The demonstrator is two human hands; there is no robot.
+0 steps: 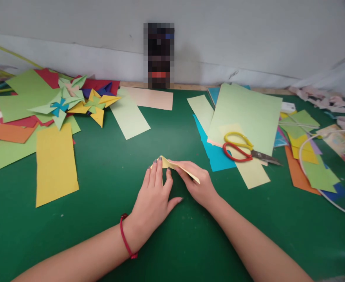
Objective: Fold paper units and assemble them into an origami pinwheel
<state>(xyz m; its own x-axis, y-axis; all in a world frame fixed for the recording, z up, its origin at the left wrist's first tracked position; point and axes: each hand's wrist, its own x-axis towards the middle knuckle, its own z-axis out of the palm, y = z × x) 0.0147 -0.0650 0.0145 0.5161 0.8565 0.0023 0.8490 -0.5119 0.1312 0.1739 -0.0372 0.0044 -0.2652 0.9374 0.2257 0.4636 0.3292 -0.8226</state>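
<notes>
A small pale yellow sheet of paper [168, 163], partly folded, lies between my hands on the green tabletop. My left hand [156, 190] rests with its fingers stretched out flat over the paper's left end, and the thumb sticks out to the side. On the other side, my right hand [196, 182] pinches the paper, whose free right part stands up at a slant along the fingers. Much of the paper is hidden under both hands. Around my left wrist is a red cord bracelet [124, 235].
Scissors [242, 150] with one yellow and one red handle lie right, on pale green sheets [245, 113]. Folded paper stars [94, 105] sit among coloured sheets at left, near a yellow sheet [56, 164]. A white cable [303, 164] curves at far right. A pixelated phone-shaped object [159, 55] stands against the wall.
</notes>
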